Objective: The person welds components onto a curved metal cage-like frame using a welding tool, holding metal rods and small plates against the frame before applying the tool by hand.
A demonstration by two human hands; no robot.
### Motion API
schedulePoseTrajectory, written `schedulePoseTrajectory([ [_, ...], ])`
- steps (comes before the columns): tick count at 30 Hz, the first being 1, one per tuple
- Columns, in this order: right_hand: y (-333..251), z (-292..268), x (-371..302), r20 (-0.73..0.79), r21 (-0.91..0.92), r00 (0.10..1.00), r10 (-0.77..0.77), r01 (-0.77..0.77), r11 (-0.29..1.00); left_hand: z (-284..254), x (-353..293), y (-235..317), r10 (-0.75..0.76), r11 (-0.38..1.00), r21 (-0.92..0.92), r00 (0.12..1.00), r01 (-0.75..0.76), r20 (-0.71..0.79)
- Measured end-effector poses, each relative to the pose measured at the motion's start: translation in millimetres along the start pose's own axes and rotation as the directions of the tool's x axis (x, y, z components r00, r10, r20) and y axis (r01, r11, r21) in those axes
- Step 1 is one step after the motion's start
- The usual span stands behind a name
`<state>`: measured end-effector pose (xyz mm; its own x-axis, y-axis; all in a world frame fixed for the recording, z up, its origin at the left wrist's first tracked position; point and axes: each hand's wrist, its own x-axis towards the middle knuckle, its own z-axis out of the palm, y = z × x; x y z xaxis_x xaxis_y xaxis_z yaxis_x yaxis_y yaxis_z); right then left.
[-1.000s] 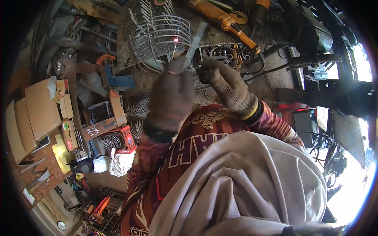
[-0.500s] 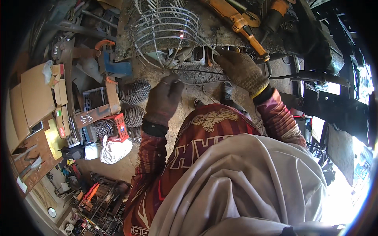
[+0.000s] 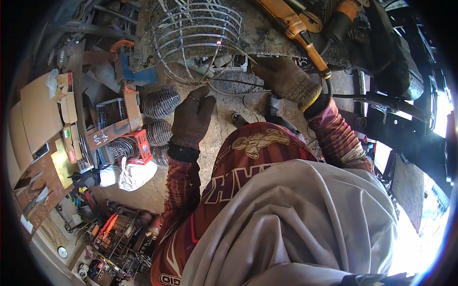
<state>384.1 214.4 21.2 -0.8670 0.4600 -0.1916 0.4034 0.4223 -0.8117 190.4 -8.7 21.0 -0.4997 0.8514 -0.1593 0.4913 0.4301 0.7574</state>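
Observation:
A cage of bent metal wire [image 3: 198, 33], with several curved rings crossed by ribs, lies at the far edge of the workbench [image 3: 143, 50]. One joint on it glows orange. My left hand [image 3: 193, 117], in a dark brown work glove, is just below the cage's near end; thumb and forefinger are a little apart, with nothing visible between them. My right hand [image 3: 286, 83], in a brown knitted glove with a yellow cuff edge, is closed at the loose end of the cage's lower wire. A thin grey wire [image 3: 238, 94] curves between the hands.
An orange angle grinder [image 3: 293, 24] lies on the bench, with another orange and black power tool [image 3: 341, 19] beside it. Coiled wire rings [image 3: 160, 103] and a red crate [image 3: 140, 145] stand on the floor at left. A black cable [image 3: 362, 97] crosses at right.
My left hand has drawn slightly down and left, its thumb and forefinger parting. My right hand has shifted a little left. The cage looks nearly unchanged.

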Motion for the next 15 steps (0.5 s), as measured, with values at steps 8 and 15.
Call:
schedulePoseTrajectory([
  [8, 10.6, 56.2, -9.3, -0.307, -0.153, 0.922, -0.236, 0.196, 0.968, 6.9, 8.9, -1.2, 0.028, 1.000, 0.006, 0.999, -0.029, 0.031],
  [15, -2.3, 41.8, -11.1, -0.107, 0.287, 0.991, 0.084, -0.050, 0.957, 6.9, 21.3, 6.9, 0.014, 0.999, -0.033, 0.998, -0.011, 0.065],
])
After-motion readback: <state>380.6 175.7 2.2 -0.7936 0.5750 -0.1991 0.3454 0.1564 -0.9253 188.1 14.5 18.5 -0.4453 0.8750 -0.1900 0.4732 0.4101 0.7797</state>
